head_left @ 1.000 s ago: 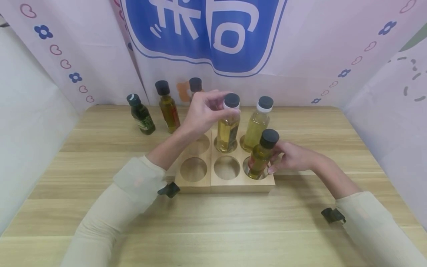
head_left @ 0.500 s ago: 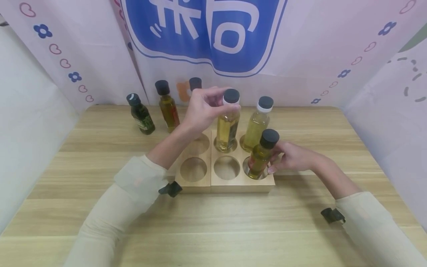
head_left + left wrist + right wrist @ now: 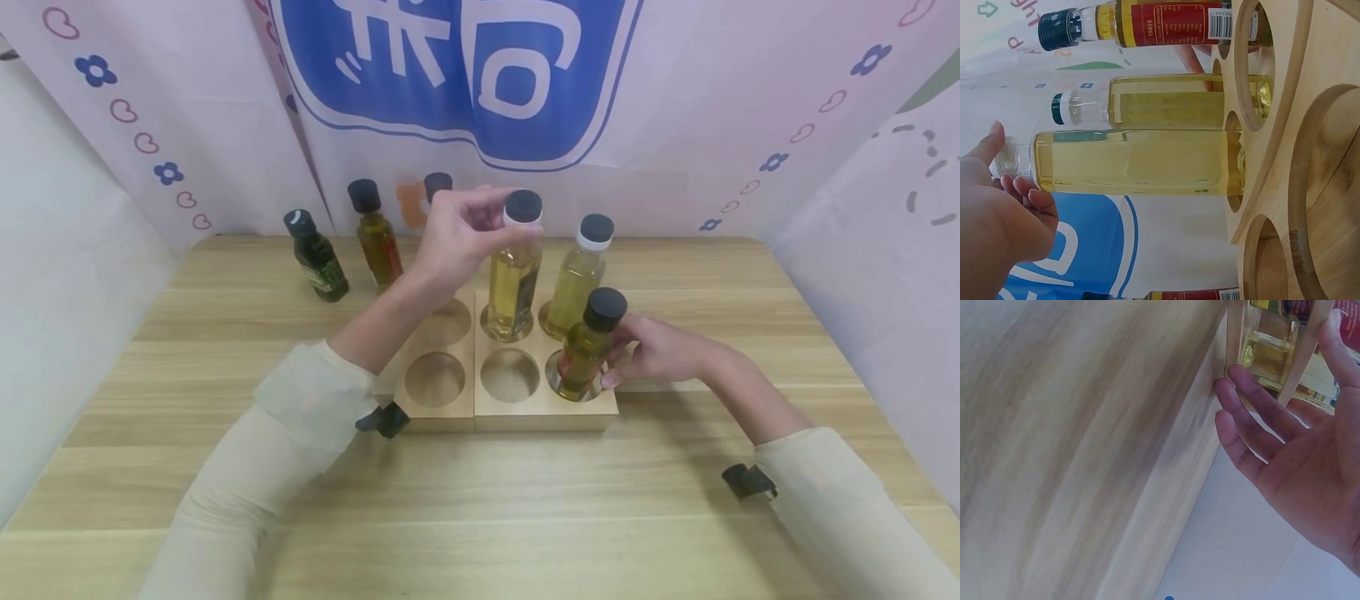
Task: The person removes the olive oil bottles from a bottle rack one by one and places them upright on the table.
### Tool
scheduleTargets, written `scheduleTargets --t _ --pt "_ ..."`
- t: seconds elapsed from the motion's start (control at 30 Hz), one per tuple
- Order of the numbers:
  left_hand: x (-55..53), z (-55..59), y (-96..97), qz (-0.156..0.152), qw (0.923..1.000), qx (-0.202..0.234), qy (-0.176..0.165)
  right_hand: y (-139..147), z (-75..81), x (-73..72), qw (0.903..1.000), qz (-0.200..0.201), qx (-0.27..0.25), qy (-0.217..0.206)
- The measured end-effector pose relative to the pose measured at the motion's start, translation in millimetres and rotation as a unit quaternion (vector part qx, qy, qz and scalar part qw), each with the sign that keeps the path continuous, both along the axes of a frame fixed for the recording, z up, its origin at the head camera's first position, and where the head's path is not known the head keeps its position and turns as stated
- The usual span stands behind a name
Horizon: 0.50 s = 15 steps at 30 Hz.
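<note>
My left hand [image 3: 465, 237] pinches the neck of a tall clear bottle of pale yellow oil [image 3: 513, 292], just under its black cap. This oil bottle stands upright, its lower end at the back middle hole of a wooden bottle rack [image 3: 543, 407]. At the rack's right end is my right hand [image 3: 652, 350]. Its thumb tip rests at the top board's edge beside a darker oil bottle [image 3: 581, 360] with a red label, while the other fingers reach along the side, loosely extended in the right wrist view. A second pale oil bottle [image 3: 576, 292] occupies the back right hole.
On the table left of the rack stand a small dark green bottle [image 3: 320, 265] and a brown-yellow bottle [image 3: 378, 246] with a black cap. Another black-capped bottle [image 3: 438, 183] is mostly hidden behind my left hand. A printed curtain [image 3: 652, 200] hangs along the table's back edge.
The left hand has risen slightly, and the pale oil bottle's cap has gone up with it. My right hand and the other bottles look unmoved.
</note>
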<state>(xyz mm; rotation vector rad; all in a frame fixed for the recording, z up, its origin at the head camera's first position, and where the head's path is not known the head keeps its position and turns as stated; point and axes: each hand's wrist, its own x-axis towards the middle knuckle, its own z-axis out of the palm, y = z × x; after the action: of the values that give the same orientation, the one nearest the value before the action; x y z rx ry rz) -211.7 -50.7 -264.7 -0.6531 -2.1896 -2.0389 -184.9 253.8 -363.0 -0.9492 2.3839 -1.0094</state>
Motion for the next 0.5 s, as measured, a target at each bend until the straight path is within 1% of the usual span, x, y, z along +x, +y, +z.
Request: scheduleTargets --t 0.17,0.37,0.5 --pt "-1.8 1.1 0.0 -0.003 1.0000 0.008 0.000 -0.2 0.7 0.2 1.0000 0.000 -0.003 -0.004" --pt "-2.3 4.0 -0.1 0.002 0.9997 0.018 -0.016 -0.1 0.5 0.2 0.9999 0.001 -0.009 -0.008" --pt "-1.6 6.9 -0.1 0.009 0.9995 0.014 -0.027 -0.4 0.8 -0.2 0.9999 0.004 -0.010 -0.007"
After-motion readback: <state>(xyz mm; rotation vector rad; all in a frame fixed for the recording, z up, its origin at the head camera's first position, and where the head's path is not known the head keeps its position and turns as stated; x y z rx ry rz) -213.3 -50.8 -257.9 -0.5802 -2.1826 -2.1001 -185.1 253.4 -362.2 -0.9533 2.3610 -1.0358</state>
